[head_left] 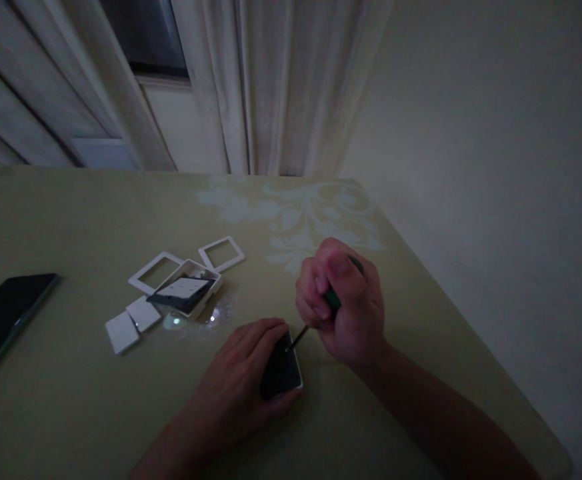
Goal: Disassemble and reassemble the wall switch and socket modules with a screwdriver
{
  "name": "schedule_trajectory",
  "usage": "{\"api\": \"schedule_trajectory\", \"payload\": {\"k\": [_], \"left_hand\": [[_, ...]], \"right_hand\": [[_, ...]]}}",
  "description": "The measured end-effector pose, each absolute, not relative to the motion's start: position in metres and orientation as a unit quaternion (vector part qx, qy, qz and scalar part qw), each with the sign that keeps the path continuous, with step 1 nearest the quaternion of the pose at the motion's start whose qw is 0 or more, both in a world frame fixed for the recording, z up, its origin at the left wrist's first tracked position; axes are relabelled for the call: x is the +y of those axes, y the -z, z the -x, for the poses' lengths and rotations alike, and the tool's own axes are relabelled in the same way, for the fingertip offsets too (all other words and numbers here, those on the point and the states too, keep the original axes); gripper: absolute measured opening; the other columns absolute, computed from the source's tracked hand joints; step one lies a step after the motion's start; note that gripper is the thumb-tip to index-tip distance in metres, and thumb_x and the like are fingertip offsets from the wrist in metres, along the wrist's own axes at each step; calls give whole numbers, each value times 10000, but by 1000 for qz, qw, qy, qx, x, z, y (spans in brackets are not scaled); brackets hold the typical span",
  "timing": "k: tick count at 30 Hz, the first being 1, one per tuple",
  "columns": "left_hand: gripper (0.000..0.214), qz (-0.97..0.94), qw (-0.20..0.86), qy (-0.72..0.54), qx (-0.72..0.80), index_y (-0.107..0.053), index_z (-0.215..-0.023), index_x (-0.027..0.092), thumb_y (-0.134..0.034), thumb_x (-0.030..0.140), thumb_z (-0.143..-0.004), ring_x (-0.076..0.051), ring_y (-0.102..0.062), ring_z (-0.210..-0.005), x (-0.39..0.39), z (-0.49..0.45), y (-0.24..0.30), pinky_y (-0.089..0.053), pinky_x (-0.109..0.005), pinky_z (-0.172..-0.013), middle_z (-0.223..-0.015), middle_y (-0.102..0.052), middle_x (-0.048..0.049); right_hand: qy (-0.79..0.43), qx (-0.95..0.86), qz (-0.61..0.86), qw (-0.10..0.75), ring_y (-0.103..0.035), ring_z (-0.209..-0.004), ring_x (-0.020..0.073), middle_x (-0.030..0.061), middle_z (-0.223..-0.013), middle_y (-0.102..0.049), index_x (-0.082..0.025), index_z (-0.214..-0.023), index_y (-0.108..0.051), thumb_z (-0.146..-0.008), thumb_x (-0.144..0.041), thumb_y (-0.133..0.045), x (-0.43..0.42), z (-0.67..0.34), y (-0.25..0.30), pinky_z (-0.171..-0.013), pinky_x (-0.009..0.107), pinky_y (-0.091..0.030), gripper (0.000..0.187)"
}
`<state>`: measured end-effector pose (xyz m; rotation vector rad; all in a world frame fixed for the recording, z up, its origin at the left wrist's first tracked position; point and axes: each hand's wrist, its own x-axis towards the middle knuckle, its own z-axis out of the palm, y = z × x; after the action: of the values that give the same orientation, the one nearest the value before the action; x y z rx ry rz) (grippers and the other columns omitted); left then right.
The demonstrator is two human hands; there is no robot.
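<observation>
My right hand (343, 303) is closed in a fist round a green-handled screwdriver (338, 298), whose thin shaft slants down to the left. Its tip touches a small dark module with a white edge (281, 372) lying on the table. My left hand (243, 380) wraps round that module from the left, fingers curled over its top edge, holding it against the table (95, 413). The room is dim.
Left of my hands lie white switch parts: two square frames (155, 272) (221, 253), an open housing with a dark part in it (185, 293), two small white plates (131, 323). A dark phone (3, 320) lies at the far left. The table's right edge runs diagonally past my right arm.
</observation>
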<state>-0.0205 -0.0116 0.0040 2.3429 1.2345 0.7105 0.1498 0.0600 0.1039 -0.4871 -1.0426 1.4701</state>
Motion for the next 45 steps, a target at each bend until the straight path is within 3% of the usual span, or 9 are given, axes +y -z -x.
{"api": "schedule_trajectory", "payload": {"k": [27,39,45], "left_hand": [[677,-844,195,-260,427,-475,-1447,249,-826,332,-874,-373,-701,-1245,-10,18,-10,-622,-564,-1031,-1404,-694,-152],[695,-840,206,-269,424,-482,-1467,268,-841,366,-881,-364,-697,-1249,-8,18,-11,-617,-552,-1038,-1401,-700,-135],[681,-836,211,-274,425,-475,-1479,278,-817,348,-894,-364,-690,-1257,-9,18,-9,-607,-554,-1040,-1424,-687,-132]], "right_hand": [[-642,-460,207,577,-295,-398,42,-97,-517,-447,-219,-711,-542,-976,-480,-786,55,-143,-97,-393,175,-282,445],[-598,-542,217,549,-340,-453,102,-56,-566,-490,-251,-818,-680,-1019,-498,-718,47,-153,-85,-436,248,-299,321],[-587,-539,234,558,-385,-508,122,-49,-600,-481,-251,-822,-657,-1017,-540,-709,47,-151,-84,-478,260,-341,353]]}}
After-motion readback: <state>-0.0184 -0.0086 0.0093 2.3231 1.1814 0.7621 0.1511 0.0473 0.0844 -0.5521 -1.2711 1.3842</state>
